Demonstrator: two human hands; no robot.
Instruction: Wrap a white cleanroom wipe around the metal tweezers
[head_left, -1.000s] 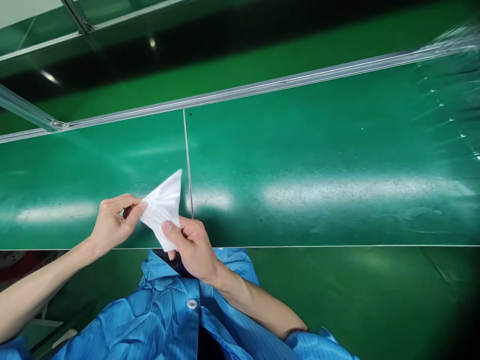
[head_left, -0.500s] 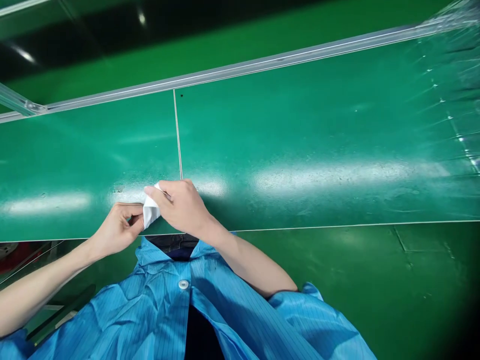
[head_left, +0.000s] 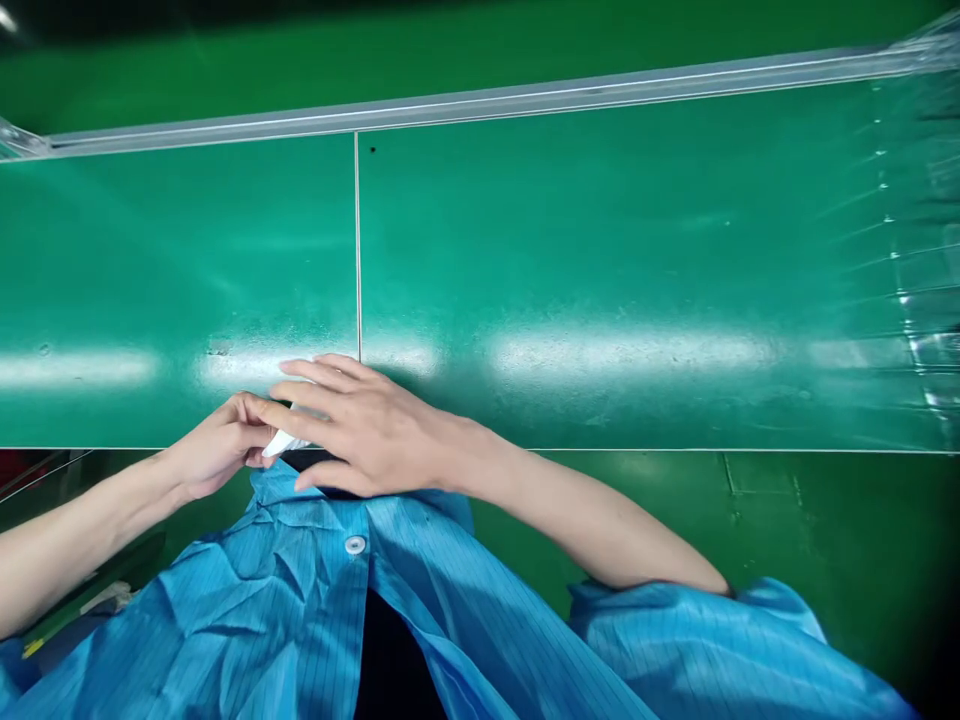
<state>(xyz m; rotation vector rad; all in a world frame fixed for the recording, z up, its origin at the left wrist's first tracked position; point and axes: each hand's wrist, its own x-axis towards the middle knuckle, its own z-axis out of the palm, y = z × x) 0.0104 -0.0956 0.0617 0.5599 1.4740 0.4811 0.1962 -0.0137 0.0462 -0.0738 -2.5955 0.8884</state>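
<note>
My left hand (head_left: 223,446) pinches a small folded white cloth (head_left: 285,440) between thumb and fingers at the table's near edge. Whether it is fabric or paper I cannot tell. My right hand (head_left: 367,430) is spread out over the cloth, palm down, fingers apart and pointing left. It covers much of the cloth, and its fingertips lie close to my left hand. Beneath the hands is the green tabletop (head_left: 600,230), shiny and slightly marked where light reflects.
A thin seam (head_left: 357,250) divides the tabletop. A metal rail (head_left: 480,105) runs along its far edge. Clear plastic film (head_left: 922,250) hangs at the right end. The green floor (head_left: 637,510) shows below the near edge, and my blue smock (head_left: 300,600) is close to it.
My right hand has let go of the white cloth and spread its fingers over it. My left hand still pinches it, slightly nearer my body. The view has shifted a little.
</note>
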